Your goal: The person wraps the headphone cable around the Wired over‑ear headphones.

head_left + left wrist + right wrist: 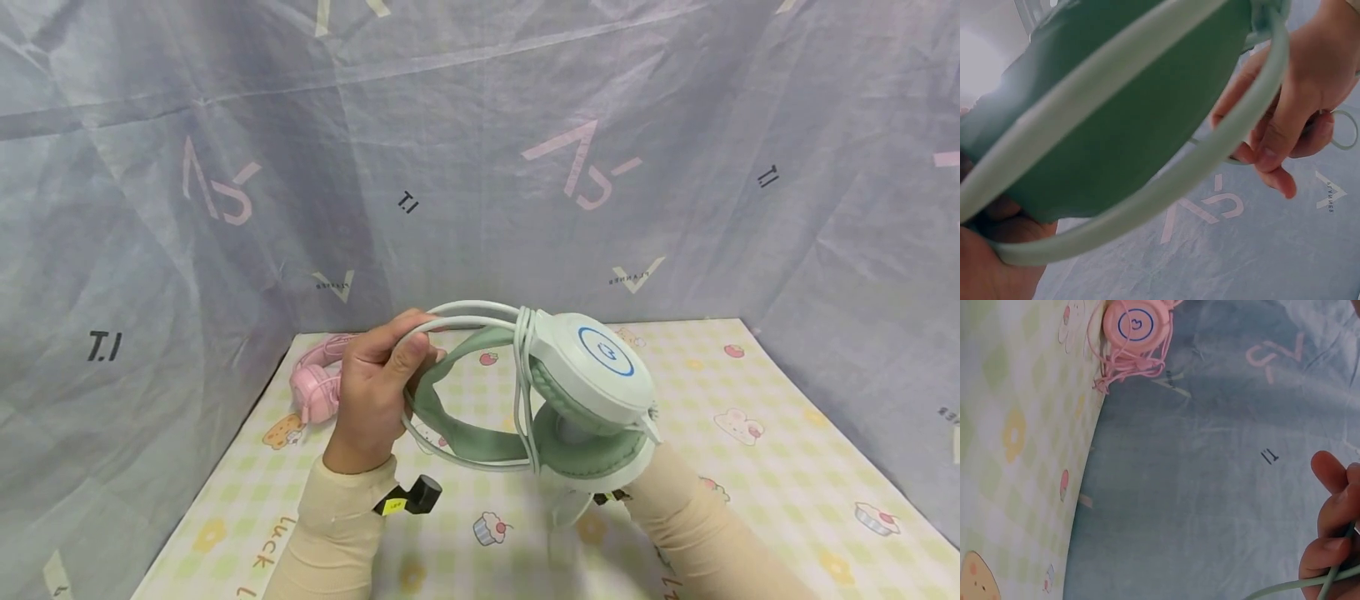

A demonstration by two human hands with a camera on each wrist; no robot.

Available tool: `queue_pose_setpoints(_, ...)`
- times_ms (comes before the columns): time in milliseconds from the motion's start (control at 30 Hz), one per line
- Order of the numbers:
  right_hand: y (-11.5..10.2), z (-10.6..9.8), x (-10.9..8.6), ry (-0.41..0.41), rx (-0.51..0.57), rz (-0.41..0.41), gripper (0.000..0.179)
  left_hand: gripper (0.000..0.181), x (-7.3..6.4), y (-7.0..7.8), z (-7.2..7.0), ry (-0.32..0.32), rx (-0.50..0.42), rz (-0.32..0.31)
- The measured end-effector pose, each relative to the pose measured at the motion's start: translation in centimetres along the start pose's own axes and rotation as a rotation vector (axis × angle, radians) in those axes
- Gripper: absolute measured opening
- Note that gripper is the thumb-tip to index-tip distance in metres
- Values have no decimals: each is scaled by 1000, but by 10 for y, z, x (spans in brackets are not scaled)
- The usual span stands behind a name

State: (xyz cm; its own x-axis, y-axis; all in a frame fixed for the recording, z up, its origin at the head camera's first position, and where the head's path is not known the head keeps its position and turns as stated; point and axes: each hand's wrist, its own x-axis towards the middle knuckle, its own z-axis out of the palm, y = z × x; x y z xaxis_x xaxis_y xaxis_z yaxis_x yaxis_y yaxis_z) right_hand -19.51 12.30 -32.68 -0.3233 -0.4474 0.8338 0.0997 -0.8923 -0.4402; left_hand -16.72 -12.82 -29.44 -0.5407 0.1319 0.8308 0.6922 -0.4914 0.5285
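Observation:
White-and-green over-ear headphones [600, 392] are held up over the table, tilted, with the ear cups to the right. My left hand [371, 379] grips the top of the headband, thumb over its thin outer bars. The green padded strip [1141, 137] and these bars fill much of the left wrist view. Several turns of the pale cable [524, 375] wrap around the headband near the ear cups. The ear cups hide my right hand in the head view. In both wrist views my right hand [1310, 81] has curled fingers [1329, 553] around a part of the thin cable [1285, 587].
Pink headphones [315, 392] with a bundled cable lie at the table's back left corner. A checked, cartoon-printed cloth [675, 367] covers the table. Grey fabric walls [480, 167] stand close behind and on both sides.

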Motion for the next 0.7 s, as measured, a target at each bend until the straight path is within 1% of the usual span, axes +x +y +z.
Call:
queue_pose_setpoints(33,2,0,2,26,83,-4,41,23,0,0,0,17,5,-3)
queue_pose_setpoints(67,4,6,4,97,-139,-47,40,23,0,1,-1,36,8,-7)
queue_pose_setpoints(100,6,13,5,162,-302,-61,39,22,0,1,-1,57,13,-13)
queue_pose_setpoints(133,8,15,4,181,-241,-35,38,22,0,1,-1,80,19,-20)
queue_pose_setpoints(167,11,19,5,201,-376,-46,39,21,1,1,-1,105,24,-28)
queue_pose_setpoints(200,13,22,6,173,-373,-31,39,21,1,2,-1,130,28,-35)
queue_pose_setpoints(267,18,23,7,130,-403,-14,37,21,1,2,-2,168,29,-45)
queue_pose_setpoints(333,22,19,5,93,-398,-19,35,21,1,3,-2,195,30,-46)
queue_pose_setpoints(400,25,11,0,88,-468,-31,31,21,2,3,-2,204,25,-35)
queue_pose_setpoints(467,27,-4,-10,98,-638,-40,32,22,3,4,-3,206,16,-22)
queue_pose_setpoints(500,28,-11,-15,117,-756,-42,36,22,3,4,-3,208,9,-16)
queue_pose_setpoints(533,28,-17,-20,142,-931,-38,38,22,4,5,-3,211,8,-10)
queue_pose_setpoints(567,28,-23,-24,179,-1100,-17,40,22,4,5,-4,216,8,-6)
queue_pose_setpoints(600,28,-28,-28,188,-1302,6,38,22,4,5,-4,227,14,-3)
queue_pose_setpoints(633,28,-32,-33,190,-1510,32,37,23,5,6,-4,239,24,1)
queue_pose_setpoints(667,27,-33,-36,181,-1696,53,33,23,5,6,-5,254,35,4)
queue_pose_setpoints(700,27,-33,-38,163,-1859,59,31,23,5,7,-5,270,49,7)
